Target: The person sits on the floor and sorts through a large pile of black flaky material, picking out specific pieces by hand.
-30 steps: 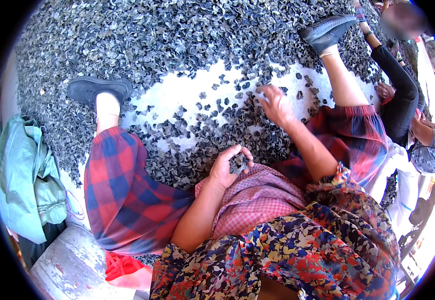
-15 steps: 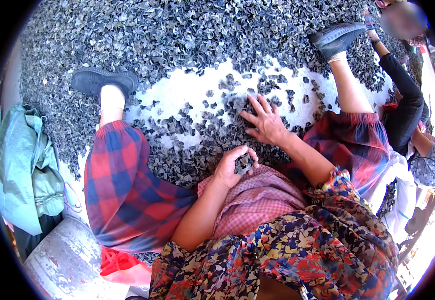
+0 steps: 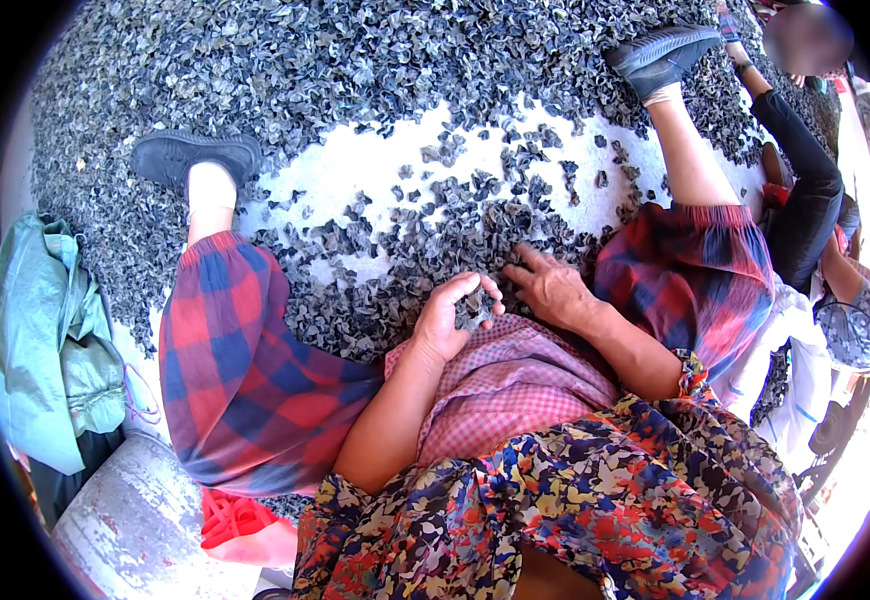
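Brightly lit white floor; scuffed grey drum lower left, green cloth beyond

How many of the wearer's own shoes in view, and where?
2: left shoe at upper left, right shoe at upper right, both among the dark pieces. Neither hidden.

- Ground-level work yard, by its look
- Dark, curled, dried-looking pieces spread thickly over pale, flat ground
- Scuffed, grey, rounded container at left
- Another person in black trousers at right
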Demonstrator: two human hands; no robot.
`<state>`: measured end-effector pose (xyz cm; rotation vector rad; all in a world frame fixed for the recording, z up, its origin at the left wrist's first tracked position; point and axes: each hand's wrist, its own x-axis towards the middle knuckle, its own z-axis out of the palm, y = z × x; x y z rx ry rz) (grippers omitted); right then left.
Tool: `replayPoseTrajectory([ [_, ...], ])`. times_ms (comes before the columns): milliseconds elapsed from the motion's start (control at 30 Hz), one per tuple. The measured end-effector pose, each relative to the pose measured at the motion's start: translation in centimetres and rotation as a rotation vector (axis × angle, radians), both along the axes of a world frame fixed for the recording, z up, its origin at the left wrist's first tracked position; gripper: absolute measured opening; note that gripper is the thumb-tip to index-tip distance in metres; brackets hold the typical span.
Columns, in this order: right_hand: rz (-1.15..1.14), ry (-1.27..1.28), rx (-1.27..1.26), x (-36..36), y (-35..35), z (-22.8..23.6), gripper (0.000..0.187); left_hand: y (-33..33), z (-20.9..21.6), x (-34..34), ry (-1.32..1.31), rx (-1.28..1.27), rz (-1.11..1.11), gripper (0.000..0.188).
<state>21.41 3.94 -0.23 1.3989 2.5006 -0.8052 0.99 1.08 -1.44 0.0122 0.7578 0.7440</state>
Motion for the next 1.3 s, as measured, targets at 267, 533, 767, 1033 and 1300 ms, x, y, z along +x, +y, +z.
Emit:
replayPoseTrajectory([
  [267,-0.382,0.053,0.130,1.6,3.6,-1.2,0.023,-0.2,0.2,-0.1,0.009,0.027,0.004,0.023],
  [533,-0.082,0.168,0.085,-0.6,0.7,-1.6,0.043,-0.1,0.7,0.0,-0.020,0.035,-0.100,0.027],
  [767,-0.276,0.073,-0.034,0.0,1.8,-1.9,0.017,-0.8,0.1,0.8,-0.098,0.016,-0.263,0.026],
  [1033,-0.254,0.229,0.171,-3.0,2.2,-2.6,0.026,-1.0,0.3,1.0,-0.045,0.045,-0.335,0.025],
  [1300,-0.463,0.241,0.054,-1.9,3.5,-4.0,0.007,-1.0,-0.4,0.7,-0.005,-0.035,-0.155,0.027],
])
